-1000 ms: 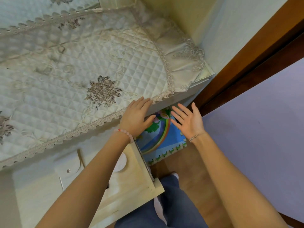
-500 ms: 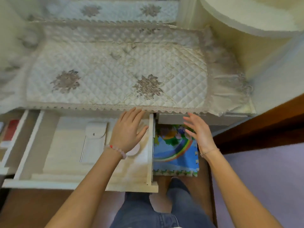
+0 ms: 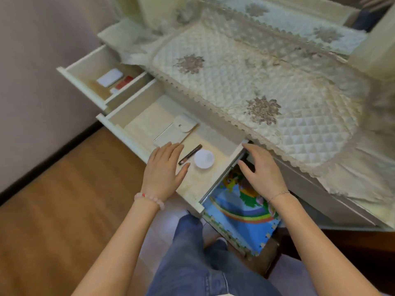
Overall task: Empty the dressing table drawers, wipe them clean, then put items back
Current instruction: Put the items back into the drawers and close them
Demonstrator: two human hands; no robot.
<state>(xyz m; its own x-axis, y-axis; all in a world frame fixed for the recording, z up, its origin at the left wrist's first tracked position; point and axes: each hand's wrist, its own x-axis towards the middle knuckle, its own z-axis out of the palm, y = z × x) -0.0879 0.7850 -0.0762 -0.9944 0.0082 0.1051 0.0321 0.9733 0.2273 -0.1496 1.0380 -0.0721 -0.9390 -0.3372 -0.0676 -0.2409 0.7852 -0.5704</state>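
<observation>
The bench (image 3: 215, 116) now runs slantwise across the view instead of squarely as it did half a second ago, and its quilted cover (image 3: 256, 82) fills the upper right. Two drawers stand pulled out. The left drawer (image 3: 70, 76), only a sliver at the edge before, is now seen whole, with a white card-like thing (image 3: 110, 77) and a red thing (image 3: 126, 81) lying in it. In the middle drawer (image 3: 128, 136) lie a white pouch (image 3: 173, 131), a slim dark stick (image 3: 190, 154) and a round white lid (image 3: 204, 159). The left hand (image 3: 164, 169) has drawn back toward the drawer's front, so the round lid it partly covered is fully seen and the stick has come into sight. That hand lies palm down over the drawer floor, its fingers straight and spread, holding nothing, the fingertips just beside the pouch's near edge and the thumb near the stick. The right hand (image 3: 261, 169) has moved in from under the cover's lace edge to the drawer's right wall. Its fingers are loosely bent and hold nothing that shows; whether they touch the wall cannot be told. Below it a colourful foam mat (image 3: 241, 212) lies on the wooden floor (image 3: 53, 199).
</observation>
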